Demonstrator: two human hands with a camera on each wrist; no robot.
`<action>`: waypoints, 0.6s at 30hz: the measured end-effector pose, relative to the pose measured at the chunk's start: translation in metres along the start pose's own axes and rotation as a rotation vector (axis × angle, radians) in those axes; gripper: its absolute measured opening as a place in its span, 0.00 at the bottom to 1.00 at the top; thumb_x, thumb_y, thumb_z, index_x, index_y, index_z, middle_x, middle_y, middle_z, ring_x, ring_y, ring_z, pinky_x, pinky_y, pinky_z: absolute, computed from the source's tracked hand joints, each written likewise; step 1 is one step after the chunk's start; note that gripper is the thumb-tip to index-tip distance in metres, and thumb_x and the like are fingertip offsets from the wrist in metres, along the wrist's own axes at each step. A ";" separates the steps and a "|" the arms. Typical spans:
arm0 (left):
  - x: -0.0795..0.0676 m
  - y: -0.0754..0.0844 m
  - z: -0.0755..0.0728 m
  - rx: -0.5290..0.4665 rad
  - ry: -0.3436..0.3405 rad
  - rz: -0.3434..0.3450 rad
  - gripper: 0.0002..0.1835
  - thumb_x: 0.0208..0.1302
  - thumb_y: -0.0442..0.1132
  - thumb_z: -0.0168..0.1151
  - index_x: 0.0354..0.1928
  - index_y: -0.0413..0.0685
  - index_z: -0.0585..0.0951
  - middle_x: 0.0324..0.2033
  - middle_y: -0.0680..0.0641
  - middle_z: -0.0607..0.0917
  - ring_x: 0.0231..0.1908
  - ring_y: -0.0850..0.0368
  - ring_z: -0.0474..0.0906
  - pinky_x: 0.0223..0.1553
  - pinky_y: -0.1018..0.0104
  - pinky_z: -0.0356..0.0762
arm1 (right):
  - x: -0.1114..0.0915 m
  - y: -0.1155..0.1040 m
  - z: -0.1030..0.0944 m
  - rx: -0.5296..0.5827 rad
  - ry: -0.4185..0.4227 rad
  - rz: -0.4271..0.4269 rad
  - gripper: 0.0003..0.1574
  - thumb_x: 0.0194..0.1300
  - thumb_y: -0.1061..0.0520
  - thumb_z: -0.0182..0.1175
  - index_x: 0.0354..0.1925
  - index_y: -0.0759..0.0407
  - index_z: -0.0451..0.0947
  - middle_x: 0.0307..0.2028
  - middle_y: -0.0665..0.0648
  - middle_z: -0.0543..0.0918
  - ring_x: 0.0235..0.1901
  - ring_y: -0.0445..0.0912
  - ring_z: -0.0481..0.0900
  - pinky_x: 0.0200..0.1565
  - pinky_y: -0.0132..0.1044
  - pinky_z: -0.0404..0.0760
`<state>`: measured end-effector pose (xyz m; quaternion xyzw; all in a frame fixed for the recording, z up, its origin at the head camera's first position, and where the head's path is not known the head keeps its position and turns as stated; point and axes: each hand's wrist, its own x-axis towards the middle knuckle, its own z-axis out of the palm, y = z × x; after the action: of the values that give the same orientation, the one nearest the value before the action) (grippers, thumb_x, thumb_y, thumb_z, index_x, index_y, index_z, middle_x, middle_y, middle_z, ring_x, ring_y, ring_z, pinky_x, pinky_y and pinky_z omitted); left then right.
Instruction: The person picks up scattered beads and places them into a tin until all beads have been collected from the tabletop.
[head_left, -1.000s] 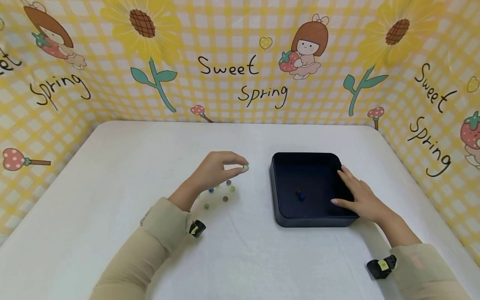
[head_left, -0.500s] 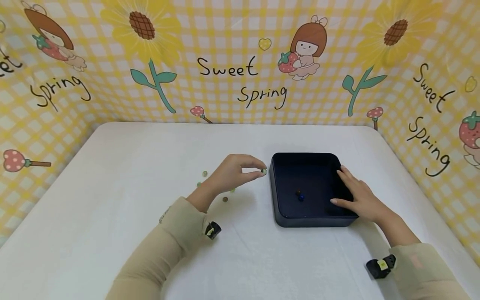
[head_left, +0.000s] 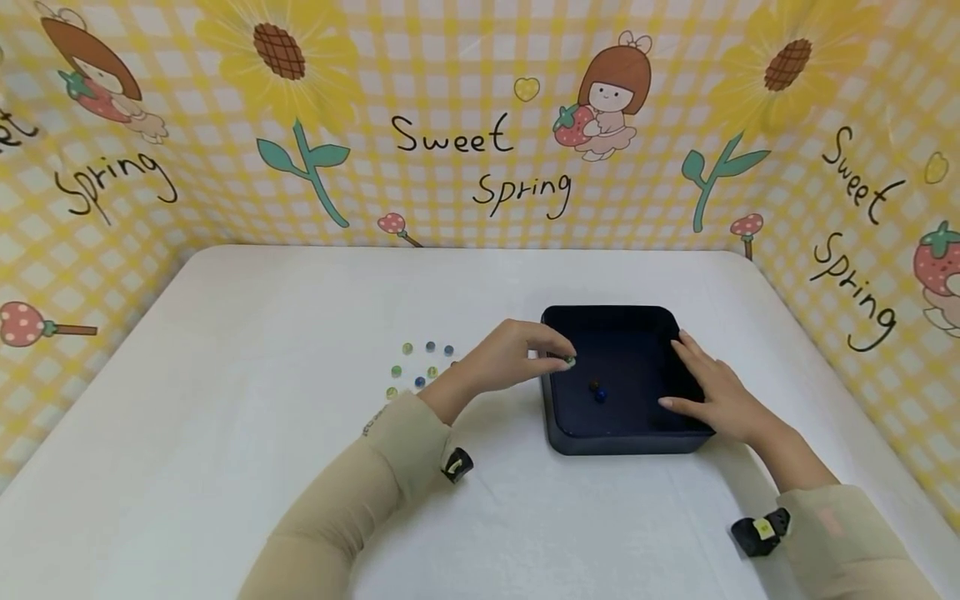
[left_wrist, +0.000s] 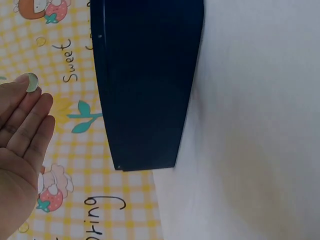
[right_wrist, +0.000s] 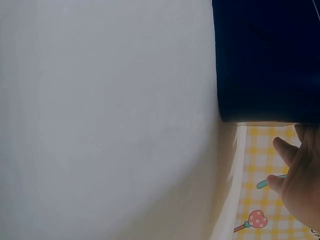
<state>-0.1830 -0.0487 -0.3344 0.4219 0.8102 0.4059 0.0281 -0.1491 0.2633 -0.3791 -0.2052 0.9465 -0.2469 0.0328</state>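
My left hand (head_left: 510,358) pinches a pale green marble (head_left: 570,361) between thumb and fingertips, over the left wall of a dark blue square box (head_left: 637,445). The left wrist view shows the same marble (left_wrist: 32,82) at the fingertips, level with the box's upper edge. Inside the box lie a blue marble (head_left: 601,396) and a brown marble (head_left: 594,386), side by side. My right hand (head_left: 723,400) rests on the box's right rim, its fingers spread along the wall and its thumb reaching over the inside. In the right wrist view, some fingers (right_wrist: 285,150) extend beside the box.
Several loose green and blue marbles, among them a blue marble (head_left: 420,382), lie left of the box on the white tabletop (head_left: 225,400), some partly hidden behind the left wrist. A yellow checked cloth (head_left: 450,67) with printed drawings stands around the table's back and sides.
My left hand has moved right with the green marble, from above the loose marbles to over the box's left wall. The right hand stays on the rim; more loose marbles show now.
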 end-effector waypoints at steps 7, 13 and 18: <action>0.015 -0.001 0.016 -0.037 -0.078 -0.029 0.12 0.56 0.37 0.58 0.42 0.43 0.79 0.38 0.52 0.80 0.37 0.68 0.74 0.38 0.79 0.71 | 0.001 0.000 -0.001 -0.003 0.000 -0.007 0.53 0.56 0.45 0.56 0.65 0.66 0.38 0.64 0.65 0.37 0.62 0.61 0.37 0.55 0.61 0.36; 0.025 -0.004 0.028 -0.072 -0.104 -0.045 0.11 0.55 0.37 0.59 0.40 0.42 0.79 0.36 0.52 0.80 0.37 0.68 0.75 0.37 0.81 0.70 | 0.001 -0.001 0.000 -0.004 -0.003 0.001 0.53 0.56 0.45 0.56 0.65 0.65 0.37 0.65 0.64 0.36 0.62 0.61 0.38 0.55 0.61 0.36; 0.034 -0.002 0.034 -0.044 -0.122 -0.061 0.11 0.55 0.39 0.59 0.40 0.45 0.79 0.35 0.55 0.81 0.36 0.71 0.74 0.36 0.82 0.70 | 0.000 -0.002 -0.001 -0.009 -0.007 0.008 0.53 0.56 0.44 0.56 0.65 0.65 0.37 0.65 0.64 0.36 0.61 0.61 0.38 0.55 0.62 0.36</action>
<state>-0.1927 -0.0041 -0.3481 0.4201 0.8103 0.3963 0.0992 -0.1487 0.2619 -0.3770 -0.2025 0.9483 -0.2418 0.0359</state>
